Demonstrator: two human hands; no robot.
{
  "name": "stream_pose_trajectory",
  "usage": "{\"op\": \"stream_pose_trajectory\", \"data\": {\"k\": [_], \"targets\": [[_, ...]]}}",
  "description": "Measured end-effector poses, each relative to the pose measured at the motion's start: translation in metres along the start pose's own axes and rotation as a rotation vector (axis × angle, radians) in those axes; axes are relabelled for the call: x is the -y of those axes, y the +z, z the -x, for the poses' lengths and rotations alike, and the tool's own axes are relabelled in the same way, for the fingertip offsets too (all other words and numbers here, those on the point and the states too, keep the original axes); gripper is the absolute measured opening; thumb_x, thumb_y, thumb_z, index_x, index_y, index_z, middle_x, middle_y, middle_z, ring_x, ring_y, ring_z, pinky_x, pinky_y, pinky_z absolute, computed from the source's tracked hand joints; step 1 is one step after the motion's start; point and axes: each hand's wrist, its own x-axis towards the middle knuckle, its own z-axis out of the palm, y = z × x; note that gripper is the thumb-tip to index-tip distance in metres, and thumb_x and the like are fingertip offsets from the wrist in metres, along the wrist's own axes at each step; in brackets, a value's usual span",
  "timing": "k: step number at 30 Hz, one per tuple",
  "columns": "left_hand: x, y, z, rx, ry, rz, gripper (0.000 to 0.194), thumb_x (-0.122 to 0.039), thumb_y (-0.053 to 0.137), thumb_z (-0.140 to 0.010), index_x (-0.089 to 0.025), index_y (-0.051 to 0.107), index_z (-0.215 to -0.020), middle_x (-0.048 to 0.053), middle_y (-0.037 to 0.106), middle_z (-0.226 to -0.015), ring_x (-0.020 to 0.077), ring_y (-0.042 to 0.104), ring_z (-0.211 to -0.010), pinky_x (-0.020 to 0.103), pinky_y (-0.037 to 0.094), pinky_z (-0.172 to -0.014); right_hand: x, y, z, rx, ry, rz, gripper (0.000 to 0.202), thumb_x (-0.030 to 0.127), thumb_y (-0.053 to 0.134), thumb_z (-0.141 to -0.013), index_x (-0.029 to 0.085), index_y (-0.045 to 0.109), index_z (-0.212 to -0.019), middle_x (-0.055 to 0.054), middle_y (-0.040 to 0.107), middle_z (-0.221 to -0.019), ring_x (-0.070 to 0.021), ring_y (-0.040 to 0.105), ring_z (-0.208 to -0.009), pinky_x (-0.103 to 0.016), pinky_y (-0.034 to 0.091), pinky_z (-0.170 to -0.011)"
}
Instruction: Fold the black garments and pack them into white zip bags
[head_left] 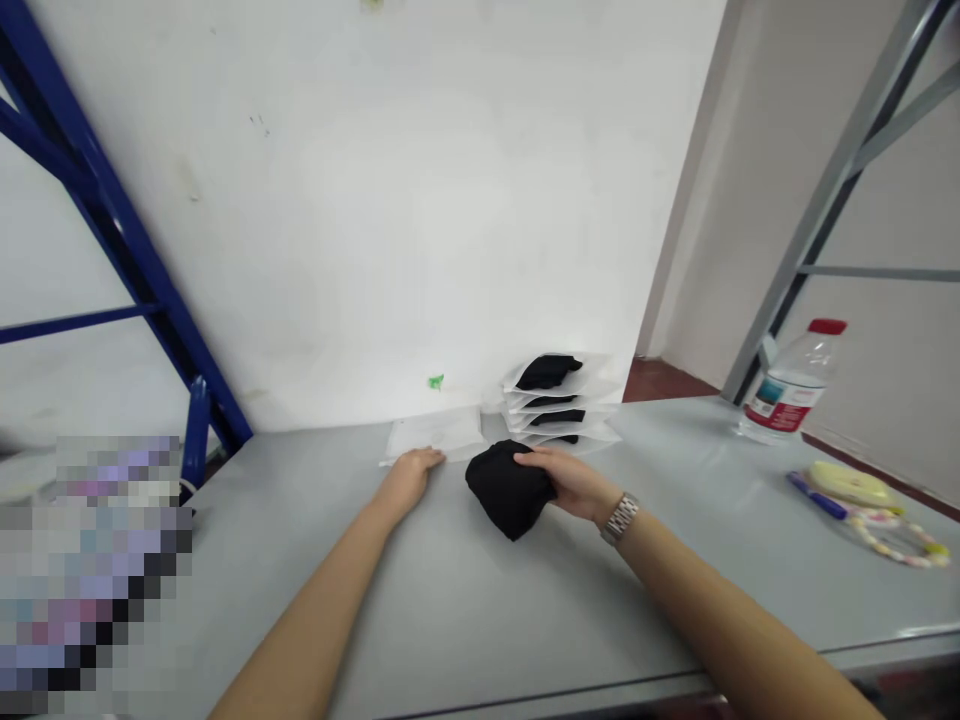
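Observation:
A folded bundle of black cloth (508, 490) is held above the grey table by my right hand (574, 482). The thumb lies on top of the cloth, and the other fingers are mostly hidden. A flat, whitish translucent bag (435, 432) lies against the wall. At its front edge, the closed fingers of my left hand (406, 482) grip the plastic. Just behind the cloth bundle stands a stack of similar bags (600, 430) with black cloth (550, 372) inside, their mouths gaping to the left.
On the right of the table (675, 470) are a water bottle (791, 390) with a red cap, a blue pen (817, 495), a yellow oval object (855, 485) and a bead bracelet (900, 540). A white wall (390, 220) rises behind. Blue metal framing (142, 240) borders the left; a pixelated area covers the lower left.

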Motion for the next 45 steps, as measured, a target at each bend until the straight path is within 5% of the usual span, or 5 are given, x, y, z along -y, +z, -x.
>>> {"op": "stream_pose_trajectory", "data": {"k": [14, 24, 30, 35, 45], "targets": [[-0.095, -0.003, 0.029, 0.111, -0.219, 0.816, 0.049, -0.036, 0.066, -0.072, -0.018, 0.055, -0.116, 0.008, 0.063, -0.118, 0.0255, 0.056, -0.110, 0.037, 0.043, -0.094, -0.014, 0.027, 0.010, 0.029, -0.523, 0.711, 0.039, 0.027, 0.068, -0.067, 0.025, 0.061, -0.106, -0.003, 0.054, -0.096, -0.0143, 0.050, -0.074, -0.032, 0.043, -0.073], [-0.089, -0.044, 0.080, 0.123, -0.309, -0.061, 0.017, -0.031, 0.043, -0.079, -0.020, 0.050, -0.068, 0.003, 0.062, -0.080, 0.0230, 0.060, -0.079, 0.035, 0.044, -0.072, -0.024, -0.019, 0.049, -0.042, -0.331, 0.748, 0.012, 0.013, 0.049, -0.070, 0.022, 0.052, -0.078, 0.002, 0.055, -0.065, -0.0129, 0.051, -0.057, -0.026, 0.041, -0.054], [-0.113, -0.045, 0.094, 0.048, -0.285, -0.162, 0.037, -0.055, 0.045, -0.079, -0.023, 0.055, -0.095, 0.008, 0.062, -0.105, 0.0283, 0.059, -0.096, 0.038, 0.045, -0.078, -0.022, -0.053, 0.090, -0.143, -0.428, 0.922, 0.068, 0.008, 0.052, -0.065, 0.028, 0.040, -0.129, -0.006, 0.051, -0.118, -0.0217, 0.051, -0.102, -0.035, 0.042, -0.087], [-0.154, -0.009, 0.059, 0.089, -0.141, -0.176, 0.068, -0.043, 0.061, -0.073, -0.022, 0.039, -0.133, 0.015, 0.049, -0.131, 0.0331, 0.052, -0.113, 0.040, 0.043, -0.086, -0.011, -0.038, 0.090, 0.060, -0.564, 1.006, 0.034, 0.004, 0.050, -0.067, 0.025, 0.066, -0.091, -0.005, 0.057, -0.110, -0.0222, 0.050, -0.106, -0.035, 0.037, -0.096], [-0.072, -0.092, 0.098, -0.289, -0.487, -0.189, 0.038, -0.054, 0.041, -0.078, -0.024, 0.057, -0.094, 0.004, 0.070, -0.091, 0.0238, 0.065, -0.072, 0.032, 0.048, -0.067, -0.006, -0.070, 0.097, -0.294, -0.487, 0.671, 0.017, 0.038, 0.055, -0.079, 0.022, 0.058, -0.081, 0.000, 0.060, -0.075, -0.0187, 0.053, -0.071, -0.031, 0.042, -0.066]]}}
